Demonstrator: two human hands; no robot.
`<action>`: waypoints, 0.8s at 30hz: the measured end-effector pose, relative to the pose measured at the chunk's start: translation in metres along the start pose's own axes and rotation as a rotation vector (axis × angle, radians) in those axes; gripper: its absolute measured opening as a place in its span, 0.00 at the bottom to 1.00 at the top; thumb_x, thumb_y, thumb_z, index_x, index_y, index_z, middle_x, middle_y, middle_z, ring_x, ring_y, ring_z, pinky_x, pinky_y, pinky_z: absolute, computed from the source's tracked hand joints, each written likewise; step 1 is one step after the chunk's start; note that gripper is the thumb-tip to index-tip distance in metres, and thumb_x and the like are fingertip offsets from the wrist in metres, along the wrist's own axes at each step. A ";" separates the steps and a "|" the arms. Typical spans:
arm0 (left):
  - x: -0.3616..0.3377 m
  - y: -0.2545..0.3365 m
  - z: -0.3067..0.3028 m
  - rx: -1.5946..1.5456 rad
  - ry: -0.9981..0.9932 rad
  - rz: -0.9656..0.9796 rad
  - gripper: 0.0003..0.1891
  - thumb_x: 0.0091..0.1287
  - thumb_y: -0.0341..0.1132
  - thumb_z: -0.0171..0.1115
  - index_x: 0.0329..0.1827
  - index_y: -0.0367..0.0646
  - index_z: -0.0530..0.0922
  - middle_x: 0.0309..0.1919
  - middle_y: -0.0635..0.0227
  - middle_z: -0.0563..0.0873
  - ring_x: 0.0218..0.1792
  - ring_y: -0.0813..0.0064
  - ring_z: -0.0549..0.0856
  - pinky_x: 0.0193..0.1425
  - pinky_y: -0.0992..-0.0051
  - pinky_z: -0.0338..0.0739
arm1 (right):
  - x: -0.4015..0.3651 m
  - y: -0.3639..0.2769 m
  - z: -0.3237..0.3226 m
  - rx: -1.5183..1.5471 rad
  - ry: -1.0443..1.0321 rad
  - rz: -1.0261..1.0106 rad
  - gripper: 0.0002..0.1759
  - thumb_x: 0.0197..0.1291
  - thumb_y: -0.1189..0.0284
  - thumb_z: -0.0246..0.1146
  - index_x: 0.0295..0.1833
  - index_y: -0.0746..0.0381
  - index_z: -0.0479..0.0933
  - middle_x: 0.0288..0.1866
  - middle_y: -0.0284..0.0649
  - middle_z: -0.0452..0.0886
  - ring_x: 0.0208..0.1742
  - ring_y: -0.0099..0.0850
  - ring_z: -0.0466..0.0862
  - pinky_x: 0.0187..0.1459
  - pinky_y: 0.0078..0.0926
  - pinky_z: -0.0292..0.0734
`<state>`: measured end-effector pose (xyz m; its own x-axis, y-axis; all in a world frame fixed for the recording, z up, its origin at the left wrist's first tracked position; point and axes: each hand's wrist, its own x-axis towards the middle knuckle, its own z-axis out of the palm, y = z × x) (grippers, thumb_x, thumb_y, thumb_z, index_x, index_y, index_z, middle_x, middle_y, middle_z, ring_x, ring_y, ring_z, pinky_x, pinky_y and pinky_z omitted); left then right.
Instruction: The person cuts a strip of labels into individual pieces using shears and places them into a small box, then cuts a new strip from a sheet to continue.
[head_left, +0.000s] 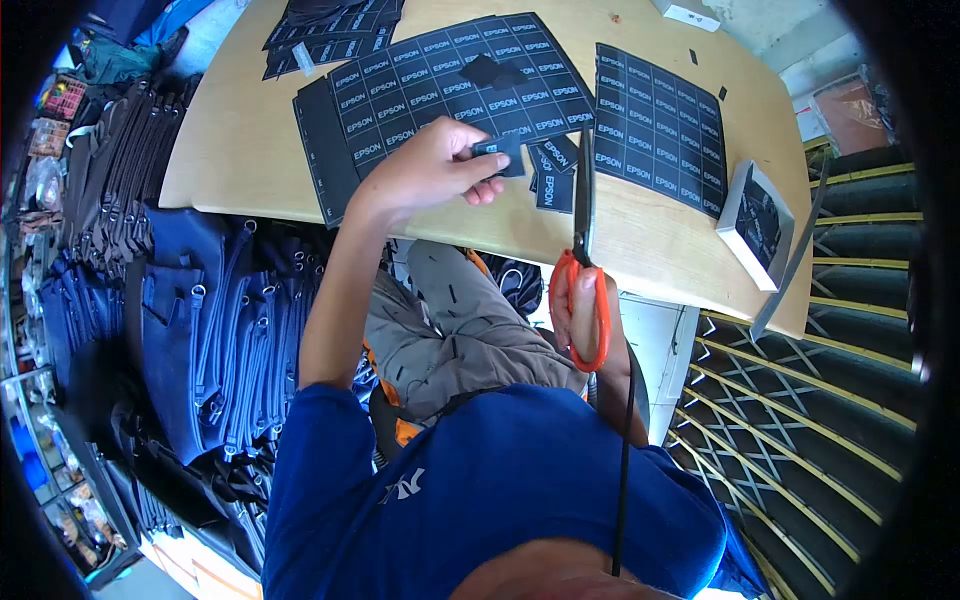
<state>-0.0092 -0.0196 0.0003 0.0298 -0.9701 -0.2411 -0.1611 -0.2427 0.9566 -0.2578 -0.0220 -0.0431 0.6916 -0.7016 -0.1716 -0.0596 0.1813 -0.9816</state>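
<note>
My left hand (430, 170) pinches a small black label (505, 155) between thumb and fingers, above the table's near edge. My right hand (585, 305) is wrapped round the orange handles of a pair of scissors (583, 215), whose blades point away from me and look nearly together. Between the two hands, a few loose cut labels (556, 185) printed EPSON lie on the table. Beyond my left hand spreads a large sheet of EPSON labels (400, 95), with dark scraps (490, 72) on top. A second label sheet (660, 130) lies to the right of the blades.
A white open box (745, 250) holding dark pieces stands at the right edge of the wooden table (480, 232), beside a long dark strip (795, 260). More sheets (335, 35) are stacked at the far left. Blue bags with straps (215, 330) hang left; a folding metal gate (800, 430) is right.
</note>
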 end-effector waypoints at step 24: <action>0.018 -0.026 0.065 0.967 0.294 0.454 0.46 0.55 0.60 0.63 0.69 0.38 0.59 0.64 0.46 0.65 0.66 0.48 0.62 0.68 0.57 0.57 | -0.040 0.022 -0.025 -0.277 0.227 -0.169 0.30 0.63 0.45 0.50 0.28 0.65 0.65 0.17 0.32 0.65 0.17 0.20 0.66 0.19 0.19 0.63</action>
<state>-0.0681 -0.0304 -0.0399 -0.0146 -0.9626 0.2704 -0.9153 0.1217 0.3839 -0.3047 -0.0076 -0.0605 0.5337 -0.8456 0.0105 -0.1722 -0.1209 -0.9776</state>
